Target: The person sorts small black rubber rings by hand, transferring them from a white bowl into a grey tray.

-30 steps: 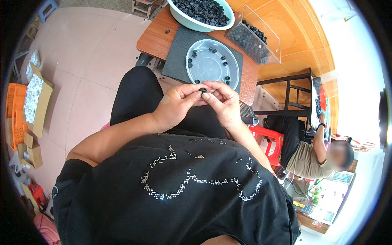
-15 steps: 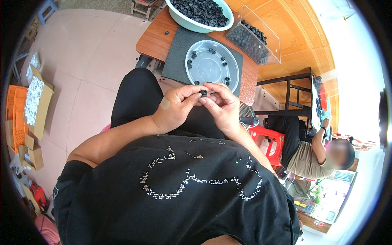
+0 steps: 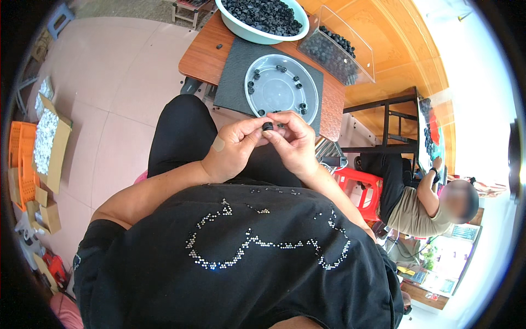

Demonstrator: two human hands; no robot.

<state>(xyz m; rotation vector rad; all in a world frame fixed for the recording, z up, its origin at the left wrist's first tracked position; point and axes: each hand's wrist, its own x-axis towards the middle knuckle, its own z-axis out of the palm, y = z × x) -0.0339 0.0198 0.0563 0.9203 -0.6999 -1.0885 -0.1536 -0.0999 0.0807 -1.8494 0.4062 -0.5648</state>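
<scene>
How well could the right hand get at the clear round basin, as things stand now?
Probably yes: the right hand is close to the clear round basin, with nothing visible blocking the way, though its fingertips are occupied at a small black part together with the left hand.

We held our left hand [image 3: 230,149] and right hand [image 3: 296,145] close together in front, thumbs [image 3: 278,140] and fingers [image 3: 289,117] bent in pinches; our left forearm [image 3: 161,182] and right forearm [image 3: 332,190] slanted inward.
</scene>
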